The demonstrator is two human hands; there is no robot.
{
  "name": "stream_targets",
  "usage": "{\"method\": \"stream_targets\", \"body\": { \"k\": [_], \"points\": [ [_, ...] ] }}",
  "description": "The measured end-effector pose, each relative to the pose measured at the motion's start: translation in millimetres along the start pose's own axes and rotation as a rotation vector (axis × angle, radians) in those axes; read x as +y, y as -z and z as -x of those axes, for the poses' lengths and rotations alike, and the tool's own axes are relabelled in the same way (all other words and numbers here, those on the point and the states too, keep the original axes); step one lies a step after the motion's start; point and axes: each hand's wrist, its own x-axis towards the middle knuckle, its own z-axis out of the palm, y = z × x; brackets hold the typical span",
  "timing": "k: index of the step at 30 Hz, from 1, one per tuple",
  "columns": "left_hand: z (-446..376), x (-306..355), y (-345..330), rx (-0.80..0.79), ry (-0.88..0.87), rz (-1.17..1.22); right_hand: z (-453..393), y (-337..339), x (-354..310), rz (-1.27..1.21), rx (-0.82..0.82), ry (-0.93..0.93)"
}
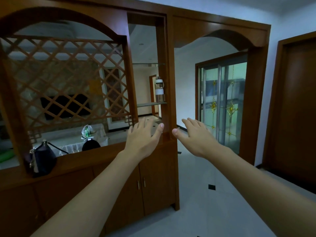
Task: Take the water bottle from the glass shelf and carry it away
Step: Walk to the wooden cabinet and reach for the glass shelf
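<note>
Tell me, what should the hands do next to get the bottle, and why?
Probably raise the left hand toward the water bottle. The bottle stands upright on the glass shelf, above both open, empty hands, and the right hand sits further to the side.

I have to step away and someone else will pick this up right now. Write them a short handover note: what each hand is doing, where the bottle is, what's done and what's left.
Left hand: open, empty, fingers spread, raised in front of the wooden divider cabinet.
Right hand: open, empty, raised beside it.
Water bottle: upright on the glass shelf in the cabinet's narrow opening, at the shelf's right end, above both hands. Neither hand touches it.
Done: nothing yet beyond facing the shelf.
Left: reach up, grasp the bottle, lift it off the shelf, carry it away.
</note>
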Motion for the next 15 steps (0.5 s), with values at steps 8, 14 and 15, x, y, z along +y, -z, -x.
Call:
{"method": "stream_targets", "body": {
  "k": [8, 14, 15],
  "points": [
    [-70.1, 21.3, -49.8, -0.043, 0.034, -0.025, -77.0, -26.4, 75.9, -0.005, -0.018, 0.043],
    [-119.3, 27.2, -85.8, -0.024, 0.085, -0.106, -132.8, -39.1, 116.6, -0.100, -0.010, 0.089],
    [-123.2, 27.7, -91.8, -0.034, 0.084, -0.119, -138.0, -43.7, 121.0, -0.115, -0.029, 0.090]
  ]
}}
